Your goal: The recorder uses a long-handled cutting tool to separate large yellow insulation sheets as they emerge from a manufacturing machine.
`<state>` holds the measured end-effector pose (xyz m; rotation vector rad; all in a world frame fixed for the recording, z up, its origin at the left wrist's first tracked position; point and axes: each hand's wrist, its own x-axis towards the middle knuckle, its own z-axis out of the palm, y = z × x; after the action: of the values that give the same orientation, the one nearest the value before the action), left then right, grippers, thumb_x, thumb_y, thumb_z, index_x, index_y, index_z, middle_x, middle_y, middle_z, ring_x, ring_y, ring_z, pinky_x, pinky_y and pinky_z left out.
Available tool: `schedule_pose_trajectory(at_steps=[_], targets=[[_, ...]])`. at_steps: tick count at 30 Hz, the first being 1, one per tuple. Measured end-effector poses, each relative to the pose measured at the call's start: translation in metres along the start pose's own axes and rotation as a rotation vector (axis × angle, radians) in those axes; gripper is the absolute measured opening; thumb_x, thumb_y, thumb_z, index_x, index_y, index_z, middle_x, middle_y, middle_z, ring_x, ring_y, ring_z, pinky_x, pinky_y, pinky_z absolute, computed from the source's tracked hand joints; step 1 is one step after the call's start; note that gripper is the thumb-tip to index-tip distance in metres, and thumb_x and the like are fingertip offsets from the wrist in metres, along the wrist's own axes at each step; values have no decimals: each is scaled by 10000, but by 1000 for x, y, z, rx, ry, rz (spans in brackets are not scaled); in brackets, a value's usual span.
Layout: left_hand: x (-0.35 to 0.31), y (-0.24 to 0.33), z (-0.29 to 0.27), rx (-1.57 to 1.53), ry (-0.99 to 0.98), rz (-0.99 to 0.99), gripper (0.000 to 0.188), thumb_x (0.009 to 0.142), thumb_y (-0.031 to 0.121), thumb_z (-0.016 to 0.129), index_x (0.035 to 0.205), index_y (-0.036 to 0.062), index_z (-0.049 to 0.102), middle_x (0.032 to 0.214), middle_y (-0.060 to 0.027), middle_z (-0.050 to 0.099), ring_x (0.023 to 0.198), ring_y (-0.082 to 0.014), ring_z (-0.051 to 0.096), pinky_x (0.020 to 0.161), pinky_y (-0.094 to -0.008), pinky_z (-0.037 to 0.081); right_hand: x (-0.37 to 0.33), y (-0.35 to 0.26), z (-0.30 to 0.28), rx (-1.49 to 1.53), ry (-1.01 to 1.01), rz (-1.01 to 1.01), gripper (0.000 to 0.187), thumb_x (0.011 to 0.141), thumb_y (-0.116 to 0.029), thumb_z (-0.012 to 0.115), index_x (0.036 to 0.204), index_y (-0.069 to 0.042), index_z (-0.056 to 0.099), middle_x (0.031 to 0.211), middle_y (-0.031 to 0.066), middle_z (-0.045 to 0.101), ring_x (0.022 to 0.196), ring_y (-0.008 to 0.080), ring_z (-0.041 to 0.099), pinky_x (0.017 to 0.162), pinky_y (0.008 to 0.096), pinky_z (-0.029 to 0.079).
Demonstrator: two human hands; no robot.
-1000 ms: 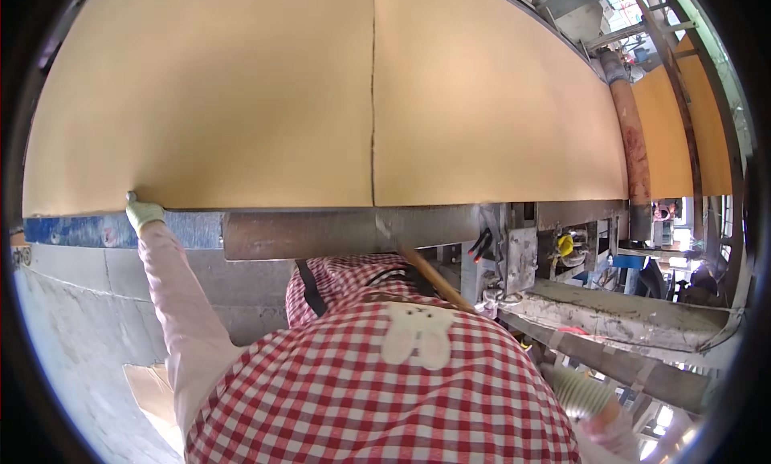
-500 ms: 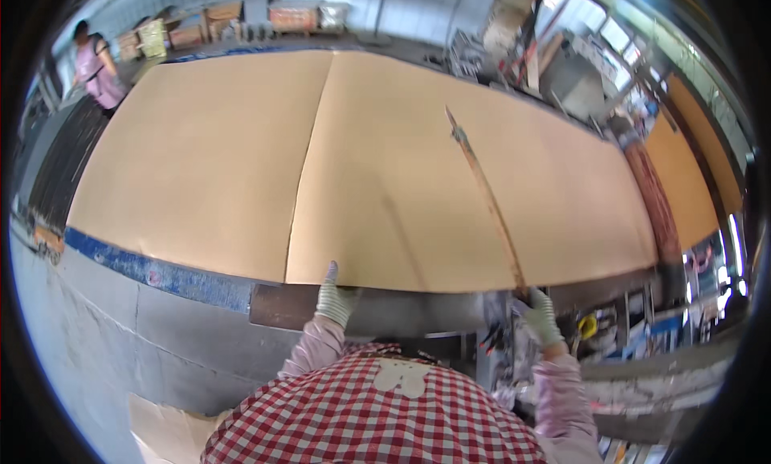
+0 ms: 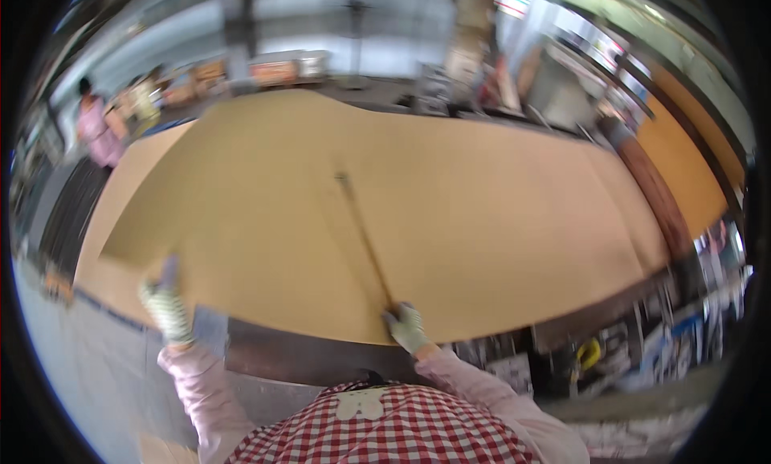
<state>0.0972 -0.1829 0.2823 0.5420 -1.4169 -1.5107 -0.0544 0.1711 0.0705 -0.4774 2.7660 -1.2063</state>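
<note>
My left hand [image 3: 166,310], in a pale striped work glove and blurred by motion, grips the left near corner of a large tan sheet [image 3: 257,199]. Its thumb points up on the sheet's face while the other fingers are mostly hidden. The left part of this sheet bulges up off the table, over a second tan sheet [image 3: 90,275] that shows along the left. My right hand [image 3: 408,327], gloved too, is wrapped round the near end of a thin wooden stick [image 3: 368,243]. Over the sheet's middle, the stick slants away from me to a dark, blurred tip.
A reddish-brown roller [image 3: 652,187] lies along the sheet's right end, with an orange-tan sheet [image 3: 683,171] hanging beyond it. At far left stands a person in pink [image 3: 103,131]. Below the right near edge are cluttered shelves with a yellow ring-shaped item [image 3: 589,354].
My left hand has moved left, carrying the upper sheet's edge across the lower sheet and lifting it. My right hand has swung left with the stick. The view has shifted too.
</note>
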Motion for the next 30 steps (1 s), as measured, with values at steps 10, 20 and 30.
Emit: schedule_pose_trajectory(at_steps=[10,20,30], targets=[[-160,-185,16,-734,-227,-944,545,816,357,567,1232,34,426,1238,-105,472,1139,-245,433,975,-404,339,-48,-10,0,151,-217,-67,318,795,-279,595,855,24,521,775,219,562,726,333,560,656,381,426],[-134,-236,-3,-424,-367,-921,497,855,355,511,1206,7,465,1203,-120,504,1107,-236,458,976,-374,333,-81,-4,-7,271,-206,140,409,787,-221,614,1075,45,498,973,216,598,889,300,588,768,343,453],[-160,-259,13,-784,-421,-1143,491,822,337,550,1210,53,448,1205,-95,502,1115,-242,451,977,-407,338,-102,-5,-21,394,-66,201,319,837,-223,599,1035,15,523,830,125,599,762,179,547,692,314,448]])
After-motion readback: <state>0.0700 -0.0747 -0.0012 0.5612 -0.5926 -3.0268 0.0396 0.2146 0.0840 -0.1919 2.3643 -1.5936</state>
